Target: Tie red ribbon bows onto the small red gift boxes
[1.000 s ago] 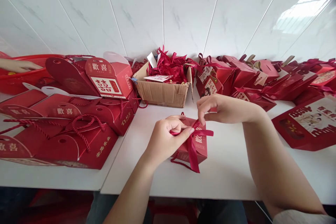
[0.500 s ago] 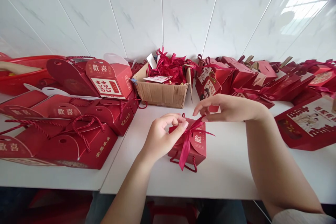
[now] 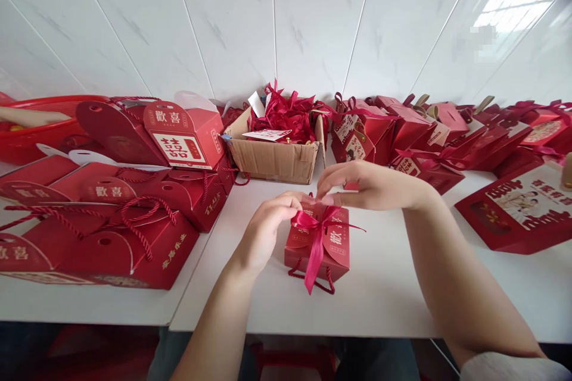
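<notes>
A small red gift box (image 3: 292, 253) with gold characters stands on the white table, tied on top with a crimson ribbon bow (image 3: 318, 244) whose tails hang over the front and right. My left hand (image 3: 270, 220) is closed at the left loop of the bow, its fingertips pinching the ribbon. Over the back of the box, my right hand (image 3: 357, 184) has its thumb and bent fingers drawn together just behind the bow. What lies between those fingertips is hidden. A twisted red cord handle (image 3: 329, 280) hangs at the front of the box.
A cardboard box (image 3: 272, 161) full of crimson ribbons stands by the tiled wall. Red gift boxes (image 3: 147, 250) are stacked at left, and several bags (image 3: 411, 125) line the right. A larger printed box (image 3: 500, 238) sits at right. Another person's arm (image 3: 31, 115) reaches into a red basin (image 3: 67, 108).
My right hand has moved left, from the right loop of the bow to behind it. My left hand has drawn slightly left, uncovering the knot and left loop.
</notes>
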A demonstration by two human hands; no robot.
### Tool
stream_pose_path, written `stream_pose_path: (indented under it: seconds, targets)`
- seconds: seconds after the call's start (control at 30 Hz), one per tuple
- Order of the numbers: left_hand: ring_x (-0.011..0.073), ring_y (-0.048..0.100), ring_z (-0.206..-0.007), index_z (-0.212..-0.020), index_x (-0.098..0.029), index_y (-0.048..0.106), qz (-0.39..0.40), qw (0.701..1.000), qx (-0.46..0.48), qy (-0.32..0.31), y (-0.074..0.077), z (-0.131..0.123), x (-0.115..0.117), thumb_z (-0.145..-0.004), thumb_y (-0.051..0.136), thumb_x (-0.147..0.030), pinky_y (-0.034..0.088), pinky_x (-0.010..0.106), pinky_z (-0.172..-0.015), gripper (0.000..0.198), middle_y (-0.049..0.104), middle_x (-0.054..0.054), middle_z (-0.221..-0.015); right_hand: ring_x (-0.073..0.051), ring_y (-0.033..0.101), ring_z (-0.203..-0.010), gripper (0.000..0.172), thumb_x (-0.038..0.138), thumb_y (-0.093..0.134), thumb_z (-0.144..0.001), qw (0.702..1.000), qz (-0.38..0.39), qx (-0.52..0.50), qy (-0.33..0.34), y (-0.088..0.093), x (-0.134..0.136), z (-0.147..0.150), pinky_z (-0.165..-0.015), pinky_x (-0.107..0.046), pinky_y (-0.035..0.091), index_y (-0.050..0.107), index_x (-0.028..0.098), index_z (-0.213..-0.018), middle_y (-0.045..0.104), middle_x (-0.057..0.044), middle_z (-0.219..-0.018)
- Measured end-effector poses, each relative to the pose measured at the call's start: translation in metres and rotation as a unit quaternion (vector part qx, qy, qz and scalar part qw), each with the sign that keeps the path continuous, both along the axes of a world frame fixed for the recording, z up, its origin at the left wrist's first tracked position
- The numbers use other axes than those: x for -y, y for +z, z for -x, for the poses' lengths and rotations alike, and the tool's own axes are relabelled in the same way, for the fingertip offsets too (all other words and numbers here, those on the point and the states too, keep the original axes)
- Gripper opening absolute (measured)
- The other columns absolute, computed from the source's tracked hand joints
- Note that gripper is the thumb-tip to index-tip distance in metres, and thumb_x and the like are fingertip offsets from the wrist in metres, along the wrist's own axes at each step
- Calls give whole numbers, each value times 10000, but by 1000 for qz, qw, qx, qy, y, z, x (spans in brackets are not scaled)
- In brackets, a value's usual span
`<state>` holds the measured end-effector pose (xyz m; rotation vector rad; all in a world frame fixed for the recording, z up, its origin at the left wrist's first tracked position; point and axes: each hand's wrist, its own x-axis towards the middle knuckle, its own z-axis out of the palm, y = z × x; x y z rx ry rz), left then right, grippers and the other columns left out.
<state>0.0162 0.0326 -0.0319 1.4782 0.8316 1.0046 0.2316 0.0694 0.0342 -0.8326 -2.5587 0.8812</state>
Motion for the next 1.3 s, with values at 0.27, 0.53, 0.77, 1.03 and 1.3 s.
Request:
stream_pose_path:
  seconds: [0.27,0.53,0.77,1.03,1.3]
  targets:
    - [259,557,-1123,-632,-178,549,31,999,-35,14,4,0,3,-777,504,-217,417,391,-969,157,579,38,-1247,-124,586,-771,199,278,619,-826,998,18,51,27,-3,3,10,-715,-253,442,725,155,-940,624,-49,-903]
    - [247,516,-1185,-640,-181,564,-6,997,-72,32,3,2,1,-790,511,-167,341,416,-1041,160,578,36,-1236,-114,586,-756,157,253,621,-824,997,26,63,39,-5,2,14,-704,-240,436,723,147,-880,629,-39,-869]
    - [199,556,-1117,-861,-194,645,-110,987,-114,-3,6,14,1,-792,569,-156,385,332,-1003,109,627,42,-1088,-122,588,-775,175,260,620,-830,996,35,72,35,-6,1,11,-695,-240,441,727,163,-928,631,-41,-885]
    - [137,598,-903,-813,-198,578,-157,966,-204,-30,11,27,2,-766,588,-98,433,257,-876,111,638,-21,-890,-110,596,-778,181,253,620,-834,998,11,-10,57,-6,5,17,-699,-227,450,707,165,-967,646,-38,-897]
    - [136,606,-878,-793,-170,614,-180,966,-181,-51,11,17,4,-792,602,-131,456,245,-835,40,636,7,-896,-113,569,-755,148,277,678,-794,995,27,-14,95,-4,13,22,-662,-230,450,702,135,-827,612,-39,-841]
